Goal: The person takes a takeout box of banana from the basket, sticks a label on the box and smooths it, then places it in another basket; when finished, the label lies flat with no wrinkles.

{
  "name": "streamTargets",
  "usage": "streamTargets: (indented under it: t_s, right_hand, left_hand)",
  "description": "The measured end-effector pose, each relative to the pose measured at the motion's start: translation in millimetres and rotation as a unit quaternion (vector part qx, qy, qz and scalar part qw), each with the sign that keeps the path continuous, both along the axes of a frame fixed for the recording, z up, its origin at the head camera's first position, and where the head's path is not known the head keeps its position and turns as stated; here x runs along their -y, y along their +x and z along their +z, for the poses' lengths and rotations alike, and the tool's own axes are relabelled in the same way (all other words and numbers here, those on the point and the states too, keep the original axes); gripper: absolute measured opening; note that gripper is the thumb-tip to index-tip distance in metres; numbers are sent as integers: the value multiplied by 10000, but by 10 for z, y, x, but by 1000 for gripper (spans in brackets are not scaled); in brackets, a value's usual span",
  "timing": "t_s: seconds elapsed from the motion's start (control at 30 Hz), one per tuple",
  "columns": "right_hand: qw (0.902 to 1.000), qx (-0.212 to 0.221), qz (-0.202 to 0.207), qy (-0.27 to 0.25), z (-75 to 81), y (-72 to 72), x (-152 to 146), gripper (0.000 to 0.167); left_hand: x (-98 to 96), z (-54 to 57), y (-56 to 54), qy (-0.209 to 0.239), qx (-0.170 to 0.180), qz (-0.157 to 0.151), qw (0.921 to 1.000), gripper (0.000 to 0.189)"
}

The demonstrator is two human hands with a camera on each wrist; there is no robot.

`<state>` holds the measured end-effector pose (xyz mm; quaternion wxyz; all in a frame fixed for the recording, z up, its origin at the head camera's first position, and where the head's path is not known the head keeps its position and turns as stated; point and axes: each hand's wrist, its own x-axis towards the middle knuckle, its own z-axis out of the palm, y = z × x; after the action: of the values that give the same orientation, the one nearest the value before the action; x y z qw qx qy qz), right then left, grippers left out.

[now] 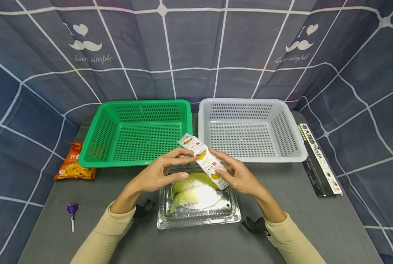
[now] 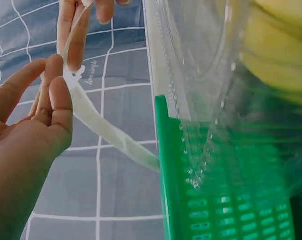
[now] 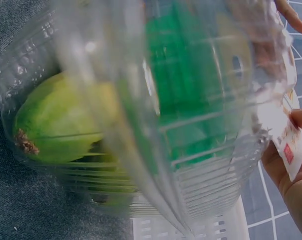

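A white paper strip (image 1: pixel 205 160) printed with bananas slants over a clear plastic box (image 1: pixel 199 219). My right hand (image 1: pixel 241 176) pinches its lower right part, thumb on the printed face. Beside its upper left part is my left hand (image 1: pixel 165 169), fingers extended to its edge and thumb apart below. In the left wrist view the strip (image 2: pixel 108 129) appears nearly edge-on, bowed, with the left fingertips (image 2: pixel 55 65) right at it. Under the box's clear lid lies green-yellow fruit (image 1: pixel 186 196); one brown-tipped end of the fruit (image 3: pixel 55 120) shows in the right wrist view.
Behind the box stand a green basket (image 1: pixel 137 162) and a white basket (image 1: pixel 256 159), side by side. An orange snack bag (image 1: pixel 76 163) and a purple lollipop (image 1: pixel 72 211) lie at the left. On the right lies a long black-and-white pasta box (image 1: pixel 318 159). Grey patterned cloth (image 1: pixel 196 44) encloses the table.
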<state>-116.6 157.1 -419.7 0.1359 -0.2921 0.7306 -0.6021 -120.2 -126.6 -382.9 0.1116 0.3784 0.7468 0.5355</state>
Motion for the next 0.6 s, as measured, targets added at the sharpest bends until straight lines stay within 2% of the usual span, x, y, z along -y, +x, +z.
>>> streamTargets:
  t_s: [0.2,0.43,0.6]
  right_hand:
    - [9998,-127,21,-176,-21,-5,13,62]
    - [9994,-278,-72,-180,-43,8,36,63]
    - [9986,-292,-172,-399,-43,19,22,64]
  left_hand:
    - [9,-14,-12,-147,-268,140,9994,44]
    - [13,-27,-24,15,-407,11,9992,38]
    - [28,34,10,196,-262,26,9995,37]
